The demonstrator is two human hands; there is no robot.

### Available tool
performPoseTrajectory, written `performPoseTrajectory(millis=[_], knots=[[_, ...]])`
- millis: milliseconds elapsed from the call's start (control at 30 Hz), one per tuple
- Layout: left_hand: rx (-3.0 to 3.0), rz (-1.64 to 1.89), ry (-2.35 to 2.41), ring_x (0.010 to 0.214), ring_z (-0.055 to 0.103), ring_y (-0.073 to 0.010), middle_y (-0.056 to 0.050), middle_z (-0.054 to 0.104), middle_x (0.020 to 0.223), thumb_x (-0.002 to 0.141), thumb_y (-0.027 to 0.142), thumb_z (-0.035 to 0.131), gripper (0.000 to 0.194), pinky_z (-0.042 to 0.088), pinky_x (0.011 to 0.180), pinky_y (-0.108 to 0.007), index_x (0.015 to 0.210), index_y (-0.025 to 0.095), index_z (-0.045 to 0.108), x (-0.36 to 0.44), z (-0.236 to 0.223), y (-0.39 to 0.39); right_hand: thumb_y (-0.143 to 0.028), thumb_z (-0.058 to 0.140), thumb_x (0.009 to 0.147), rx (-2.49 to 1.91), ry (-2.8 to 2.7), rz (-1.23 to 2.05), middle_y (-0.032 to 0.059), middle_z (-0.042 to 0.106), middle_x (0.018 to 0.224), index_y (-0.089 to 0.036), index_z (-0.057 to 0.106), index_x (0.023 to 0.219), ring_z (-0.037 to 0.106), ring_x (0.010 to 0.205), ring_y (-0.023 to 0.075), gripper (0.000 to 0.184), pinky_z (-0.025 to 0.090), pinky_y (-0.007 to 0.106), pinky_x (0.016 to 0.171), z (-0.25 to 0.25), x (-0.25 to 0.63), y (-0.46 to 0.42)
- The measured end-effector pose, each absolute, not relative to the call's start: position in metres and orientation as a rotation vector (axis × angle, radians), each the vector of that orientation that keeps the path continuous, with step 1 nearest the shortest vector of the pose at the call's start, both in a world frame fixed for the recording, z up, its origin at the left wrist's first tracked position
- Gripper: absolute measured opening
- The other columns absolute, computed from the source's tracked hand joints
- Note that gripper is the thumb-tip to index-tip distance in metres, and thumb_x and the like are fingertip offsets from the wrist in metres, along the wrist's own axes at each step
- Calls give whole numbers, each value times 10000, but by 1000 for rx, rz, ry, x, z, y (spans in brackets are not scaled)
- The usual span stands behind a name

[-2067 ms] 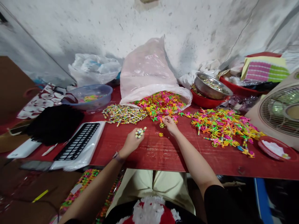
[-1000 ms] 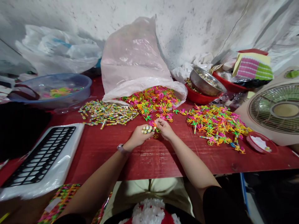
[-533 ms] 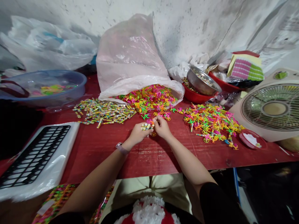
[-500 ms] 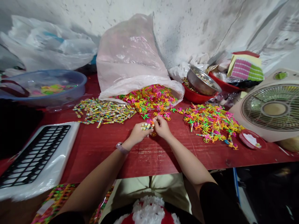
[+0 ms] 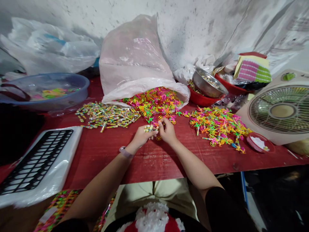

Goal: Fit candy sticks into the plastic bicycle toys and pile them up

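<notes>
Over the middle of the red table my left hand [image 5: 141, 137] is closed round a bundle of short patterned tubes [image 5: 150, 128], their pale ends facing up. My right hand [image 5: 168, 131] meets it, thumb and forefinger pinched at the bundle's right side on a small bright plastic piece, largely hidden by the fingers. A yellow plastic wheel piece [image 5: 158, 138] lies on the table just under the hands. Behind them, bright plastic pieces [image 5: 156, 100] spill from a large white sack [image 5: 135, 58]. A pile of loose patterned tubes [image 5: 108, 115] lies to the left.
At the right is a heap of bright plastic pieces [image 5: 218, 125], some joined to tubes, beside a small red basket [image 5: 257, 145] and a fan [image 5: 282, 109]. A metal bowl [image 5: 205, 85] stands behind. Leftward are a blue basin [image 5: 82, 90] and black plastic frames [image 5: 36, 161] on plastic film.
My right hand has come from near the sack's mouth to my left hand, which moved slightly right. The view has shifted closer to the table. In the last half second the fingers moved only slightly.
</notes>
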State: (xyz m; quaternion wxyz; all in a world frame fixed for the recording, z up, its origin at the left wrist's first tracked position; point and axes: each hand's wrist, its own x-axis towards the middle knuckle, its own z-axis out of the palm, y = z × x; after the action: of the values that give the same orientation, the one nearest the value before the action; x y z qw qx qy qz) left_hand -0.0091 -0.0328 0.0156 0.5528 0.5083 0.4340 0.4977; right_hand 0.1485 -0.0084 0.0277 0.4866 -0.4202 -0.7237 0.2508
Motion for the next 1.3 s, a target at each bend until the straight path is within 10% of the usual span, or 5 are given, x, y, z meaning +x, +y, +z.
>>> performPoseTrajectory(millis=[400, 633, 867, 1067, 1300], knots=[[1101, 1299, 1062, 486, 600, -114, 23, 711, 640, 642, 459, 872, 546, 415, 461, -202, 895, 220, 452, -4, 14, -28, -284, 537, 882, -1922, -959, -433, 278, 501, 1405, -123, 622, 1322, 448, 1291, 424, 477, 364, 613, 1032, 78, 318, 40], [1123, 1286, 1084, 487, 598, -123, 9, 689, 604, 647, 454, 865, 451, 431, 472, -223, 871, 169, 597, -8, 4, -28, -263, 625, 883, -1836, -2046, 118, 176, 601, 1290, -249, 636, 1383, 507, 1225, 359, 500, 422, 474, 1019, 19, 230, 53], [1107, 1271, 1107, 532, 623, -143, -15, 708, 640, 633, 468, 883, 446, 448, 498, -245, 858, 143, 678, -17, 6, -35, -125, 579, 894, -1821, -1926, 173, 149, 711, 1086, -189, 624, 1214, 639, 972, 283, 329, 456, 361, 843, 14, 227, 53], [1071, 1258, 1066, 552, 661, -160, -11, 710, 656, 603, 486, 916, 526, 468, 502, -247, 895, 157, 627, -17, 9, -38, -430, 774, 843, -1690, -1702, 251, 92, 713, 869, -190, 617, 937, 613, 747, 220, 302, 429, 320, 713, 18, 235, 54], [1114, 1225, 1056, 518, 641, -154, -23, 726, 639, 621, 489, 905, 513, 471, 496, -250, 884, 166, 606, -16, 11, -39, -206, 665, 830, -1544, -1778, 445, 45, 704, 806, -199, 620, 800, 627, 738, 182, 54, 450, 302, 726, 11, 230, 57]])
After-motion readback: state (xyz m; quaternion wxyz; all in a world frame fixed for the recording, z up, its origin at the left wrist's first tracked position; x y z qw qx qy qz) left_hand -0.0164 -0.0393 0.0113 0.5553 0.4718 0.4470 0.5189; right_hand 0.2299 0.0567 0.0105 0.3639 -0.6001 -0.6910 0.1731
